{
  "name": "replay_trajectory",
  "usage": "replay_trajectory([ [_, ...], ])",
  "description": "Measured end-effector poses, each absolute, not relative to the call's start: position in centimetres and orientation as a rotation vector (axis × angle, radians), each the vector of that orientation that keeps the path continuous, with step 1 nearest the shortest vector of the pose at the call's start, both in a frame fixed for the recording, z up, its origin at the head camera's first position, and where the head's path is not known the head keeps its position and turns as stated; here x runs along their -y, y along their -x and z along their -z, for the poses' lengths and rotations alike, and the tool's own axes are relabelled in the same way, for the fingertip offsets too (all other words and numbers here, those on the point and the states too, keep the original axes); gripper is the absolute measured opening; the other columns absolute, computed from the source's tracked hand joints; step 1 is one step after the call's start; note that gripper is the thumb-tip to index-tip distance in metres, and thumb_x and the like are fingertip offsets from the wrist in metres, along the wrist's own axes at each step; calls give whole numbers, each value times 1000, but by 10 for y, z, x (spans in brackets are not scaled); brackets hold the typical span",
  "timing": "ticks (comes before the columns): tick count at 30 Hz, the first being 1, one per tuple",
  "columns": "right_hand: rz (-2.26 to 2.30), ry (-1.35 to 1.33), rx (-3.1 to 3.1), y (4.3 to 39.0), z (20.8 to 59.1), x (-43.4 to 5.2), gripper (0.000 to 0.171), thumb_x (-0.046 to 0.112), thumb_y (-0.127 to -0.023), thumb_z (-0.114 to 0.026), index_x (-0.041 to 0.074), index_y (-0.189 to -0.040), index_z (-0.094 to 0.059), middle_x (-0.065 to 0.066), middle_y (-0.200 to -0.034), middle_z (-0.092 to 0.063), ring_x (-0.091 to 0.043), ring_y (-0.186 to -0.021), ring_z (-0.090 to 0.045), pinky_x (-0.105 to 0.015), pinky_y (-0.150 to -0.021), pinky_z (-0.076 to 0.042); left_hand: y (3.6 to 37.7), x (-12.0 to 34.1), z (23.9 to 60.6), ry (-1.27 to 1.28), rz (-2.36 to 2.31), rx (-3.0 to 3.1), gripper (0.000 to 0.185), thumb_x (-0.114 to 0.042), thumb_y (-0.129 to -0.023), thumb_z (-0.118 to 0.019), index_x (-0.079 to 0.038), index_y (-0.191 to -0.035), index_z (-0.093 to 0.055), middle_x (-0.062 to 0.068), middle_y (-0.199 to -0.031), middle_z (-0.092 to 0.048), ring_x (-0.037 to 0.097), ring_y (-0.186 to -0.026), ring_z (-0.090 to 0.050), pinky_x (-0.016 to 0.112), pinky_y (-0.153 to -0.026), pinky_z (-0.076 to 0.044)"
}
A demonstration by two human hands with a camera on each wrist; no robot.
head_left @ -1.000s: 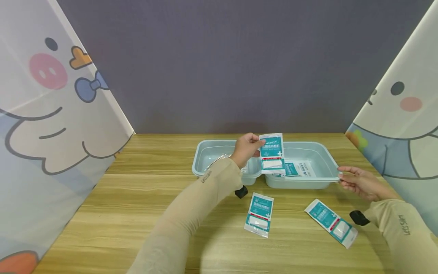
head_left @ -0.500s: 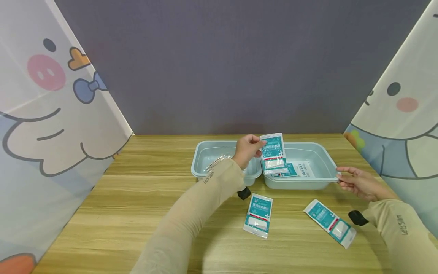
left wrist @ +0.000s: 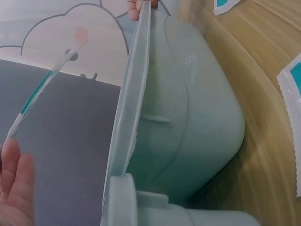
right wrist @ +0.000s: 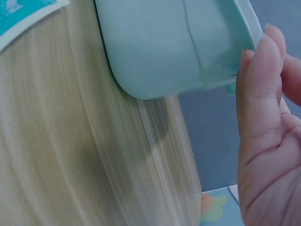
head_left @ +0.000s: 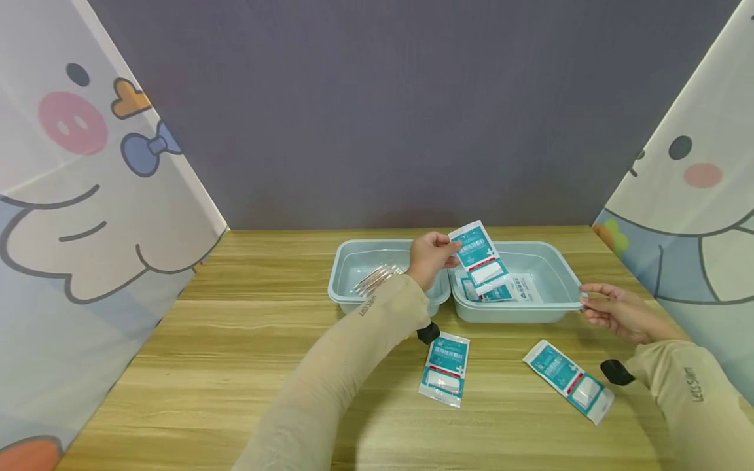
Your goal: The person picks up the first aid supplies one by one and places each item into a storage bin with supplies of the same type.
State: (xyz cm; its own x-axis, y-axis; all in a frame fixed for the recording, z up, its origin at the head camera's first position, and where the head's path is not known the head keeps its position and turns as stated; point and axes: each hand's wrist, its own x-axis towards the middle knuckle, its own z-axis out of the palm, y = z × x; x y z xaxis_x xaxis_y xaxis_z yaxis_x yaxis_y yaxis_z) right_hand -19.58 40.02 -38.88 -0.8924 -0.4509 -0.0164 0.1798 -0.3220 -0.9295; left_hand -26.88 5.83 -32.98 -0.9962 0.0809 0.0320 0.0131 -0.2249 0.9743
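Note:
My left hand (head_left: 432,260) pinches a teal-and-white dressing packet (head_left: 482,258) by its left edge, holding it tilted above the right-hand pale blue tray (head_left: 512,315). In the left wrist view the packet (left wrist: 35,96) shows almost edge-on beyond my left fingertips. My right hand (head_left: 626,315) grips the front right corner of that tray's rim, with thumb and fingers on it in the right wrist view. Inside the tray lie another teal packet (head_left: 499,295) and a white one (head_left: 527,290), partly covered by the held packet.
A second pale blue tray (head_left: 337,278) stands against the left side, containing several cotton swabs (head_left: 374,279). On the wooden table (head_left: 224,366) in front lie two dressing packets, one in the middle (head_left: 444,369) and one to the right (head_left: 568,381). A grey partition (head_left: 377,118) rises behind.
My left hand has shifted slightly right, and the held packet has tilted, its lower end swinging right over the tray. My right hand keeps its place on the rim.

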Motion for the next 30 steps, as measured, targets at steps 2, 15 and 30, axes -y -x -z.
replay_trajectory([
  [2,2254,345,-1537,196,388,-400,32,-7,-99,-41,13,-105,-66,-10,-85,-70,-12,-74,-69,-19,-67,-58,269,-60,330,-109,-2422,-1919,19,8,-84,-69,-2,-75,-55,2,-67,-56,9,-49,-57,29,-60,-60],
  [15,2251,350,-1538,196,388,-400,32,-7,-99,-42,12,-105,-66,-10,-86,-70,-13,-75,-69,-20,-68,-58,266,-67,337,-80,-2404,-1935,20,6,-84,-69,-3,-74,-54,6,-67,-59,10,-50,-58,31,-63,-61],
  [30,2248,347,-1538,196,388,-400,32,-7,-100,-41,13,-105,-66,-9,-86,-71,-13,-75,-69,-20,-68,-58,270,-73,342,43,-2385,-1904,46,7,-88,-64,-4,-132,-56,6,-72,-56,15,-57,-63,31,-66,-60],
])
